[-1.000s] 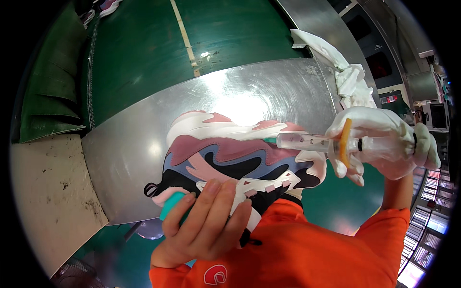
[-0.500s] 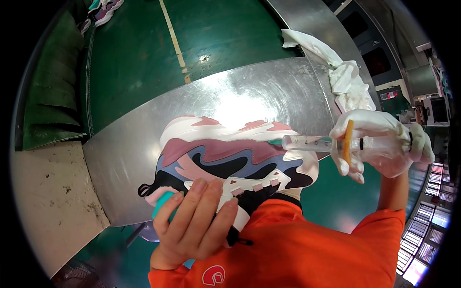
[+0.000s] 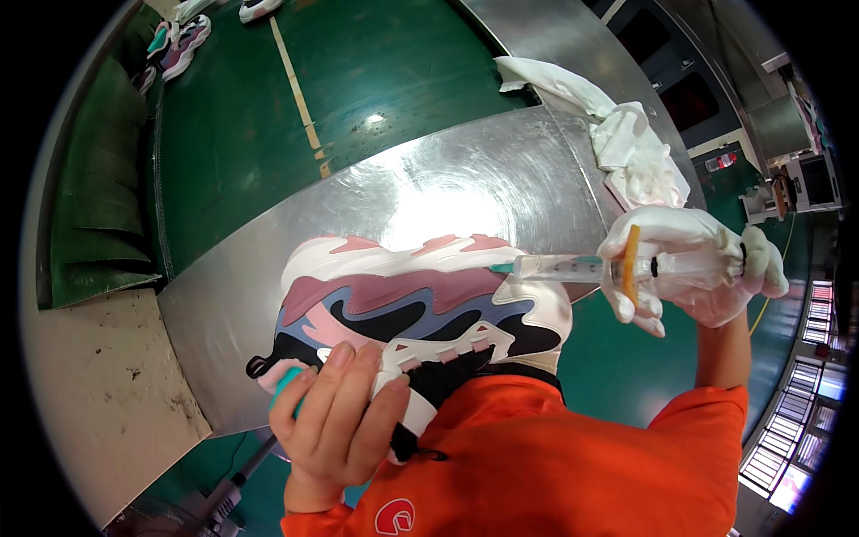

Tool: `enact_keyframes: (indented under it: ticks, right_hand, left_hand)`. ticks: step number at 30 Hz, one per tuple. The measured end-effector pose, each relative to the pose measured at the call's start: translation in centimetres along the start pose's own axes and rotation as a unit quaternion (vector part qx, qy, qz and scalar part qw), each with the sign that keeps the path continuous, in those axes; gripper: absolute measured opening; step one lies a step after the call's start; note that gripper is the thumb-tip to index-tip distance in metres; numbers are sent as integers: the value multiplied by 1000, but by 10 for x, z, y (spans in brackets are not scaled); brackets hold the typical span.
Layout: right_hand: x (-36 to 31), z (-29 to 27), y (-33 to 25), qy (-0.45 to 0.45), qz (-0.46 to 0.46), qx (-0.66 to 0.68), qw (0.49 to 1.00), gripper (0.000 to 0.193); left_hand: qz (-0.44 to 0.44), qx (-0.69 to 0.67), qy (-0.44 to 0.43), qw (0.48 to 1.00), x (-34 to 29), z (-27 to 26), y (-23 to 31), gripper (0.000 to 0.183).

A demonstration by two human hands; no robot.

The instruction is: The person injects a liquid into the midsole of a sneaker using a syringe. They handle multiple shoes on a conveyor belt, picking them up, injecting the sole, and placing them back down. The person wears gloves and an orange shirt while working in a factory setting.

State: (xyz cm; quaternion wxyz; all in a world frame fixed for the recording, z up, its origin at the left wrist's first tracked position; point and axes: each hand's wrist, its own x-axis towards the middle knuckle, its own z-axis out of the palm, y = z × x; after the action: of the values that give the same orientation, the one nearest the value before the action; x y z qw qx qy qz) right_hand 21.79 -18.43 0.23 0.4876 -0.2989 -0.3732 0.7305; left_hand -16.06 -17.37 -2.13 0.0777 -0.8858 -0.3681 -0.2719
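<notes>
One chunky mauve-white sneaker (image 3: 416,291) | likely light, soft-topped; grip at collar (image 3: 277,375) | bare left hand (image 3: 335,425) curled, holding there | white-gloved right hand (image 3: 691,237) clasping clear plastic syringe (image 3: 564,268)

Scale marks (image 3: 577,268) on syringe (image 3: 541,268); red emblem (image 3: 394,516) on shirt (image 3: 591,461).

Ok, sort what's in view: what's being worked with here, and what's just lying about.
Being worked with:
Sneaker, held by the left hand
Syringe, in the gloved right hand

Just lying about, apparently:
Crumpled white cloth or tissue
Other shoes, far left
</notes>
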Motion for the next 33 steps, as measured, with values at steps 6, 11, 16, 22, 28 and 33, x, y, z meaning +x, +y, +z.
enact_keyframes:
  ticks: [6, 11, 16, 22, 28, 33]
  right_hand:
    - [-9, 2, 5, 44, -61, 0, 997, 66]
    - [-16, -15, 8, -34, -45, 24, 998, 68]
    - [-19, -11, 15, 43, -40, 24, 998, 90]
    - [-40, -22, 31, 145, -66, -4, 987, 98]
    - [-80, -81, 83, 34, -204, 140, 968, 87]
    - [-72, -75, 78, -29, -172, 166, 971, 103]
  left_hand:
    - [-5, 5, -20, 1000, 3, -2, 1, 10]
    - [-11, 15, -24, 1000, 3, -3, 2, 10]
    - [-11, 26, -38, 999, 7, -5, 5, 9]
    - [7, 42, -54, 998, 7, -5, 6, 38]
    - [7, 75, -34, 997, 3, -1, 15, 37]
    - [-12, 143, -14, 990, -1, 6, 47, 33]
